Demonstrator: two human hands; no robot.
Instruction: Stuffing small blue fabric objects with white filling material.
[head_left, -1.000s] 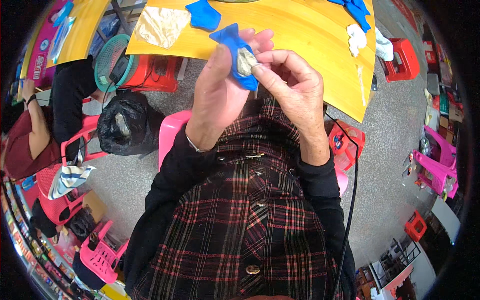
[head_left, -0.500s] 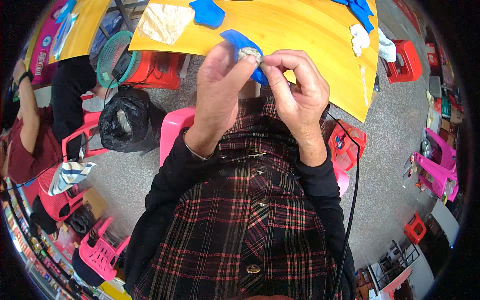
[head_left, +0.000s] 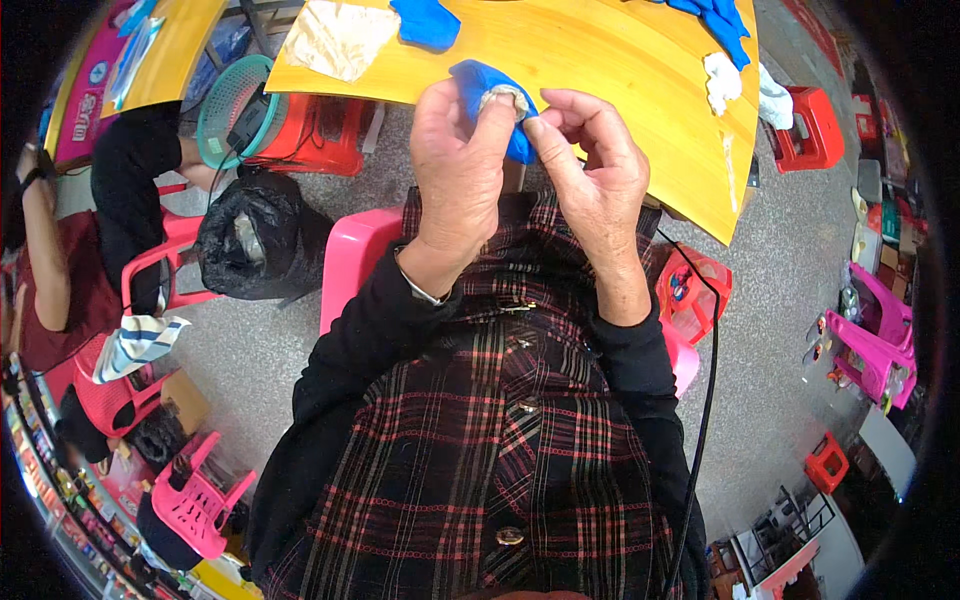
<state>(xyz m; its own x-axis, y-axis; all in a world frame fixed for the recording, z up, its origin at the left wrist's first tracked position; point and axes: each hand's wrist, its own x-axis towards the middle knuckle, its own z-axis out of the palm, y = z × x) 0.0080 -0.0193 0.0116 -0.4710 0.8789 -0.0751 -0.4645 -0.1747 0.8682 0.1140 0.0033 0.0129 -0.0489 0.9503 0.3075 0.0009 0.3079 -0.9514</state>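
Observation:
Over the table's near edge, my left hand (head_left: 455,170) is closed on a small blue cloth piece (head_left: 472,80). Its thumb presses into a crumpled whitish wad (head_left: 508,94) that sits in the blue cloth; whether this is stuffing or lining, I cannot tell. On the other side, my right hand (head_left: 600,175) has its thumb tip at the blue cloth's right edge. The index finger is bent and a little apart from that thumb, and the remaining fingers curl behind, partly hidden. Another blue piece (head_left: 428,24) and a cream sheet (head_left: 338,40) lie farther off on the yellow table (head_left: 600,50).
More blue pieces (head_left: 722,28) and a white wad (head_left: 722,84) lie at the table's right. A black bag (head_left: 265,240) and green basket (head_left: 215,110) stand at left, near another person (head_left: 70,270). A black cable (head_left: 708,400) hangs by my right arm.
My left thumb has moved up and in over the whitish wad. My right index finger has lifted away from its thumb, where the two were pinched together at the blue cloth's edge.

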